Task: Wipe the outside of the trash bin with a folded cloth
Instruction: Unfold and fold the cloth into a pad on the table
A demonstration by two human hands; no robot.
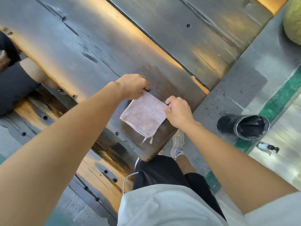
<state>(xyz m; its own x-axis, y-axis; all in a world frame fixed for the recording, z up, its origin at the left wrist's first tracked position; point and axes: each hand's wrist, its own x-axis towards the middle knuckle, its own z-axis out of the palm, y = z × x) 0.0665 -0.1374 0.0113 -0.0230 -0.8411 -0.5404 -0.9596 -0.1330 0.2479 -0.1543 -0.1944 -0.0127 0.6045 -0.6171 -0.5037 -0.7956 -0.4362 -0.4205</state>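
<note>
A pale pink cloth (144, 117) lies folded into a square on the end of a dark wooden plank table (101, 62). My left hand (132, 85) pinches the cloth's far corner. My right hand (178, 111) pinches its right corner. A black round trash bin (243, 127) with a dark liner stands on the floor to the right of the table, apart from both hands.
A small spray bottle (268, 147) lies on the floor just in front of the bin. A green stripe (276, 103) runs across the concrete floor. Another person's legs (17, 82) show at the left table edge. A round straw-coloured object (293, 20) sits top right.
</note>
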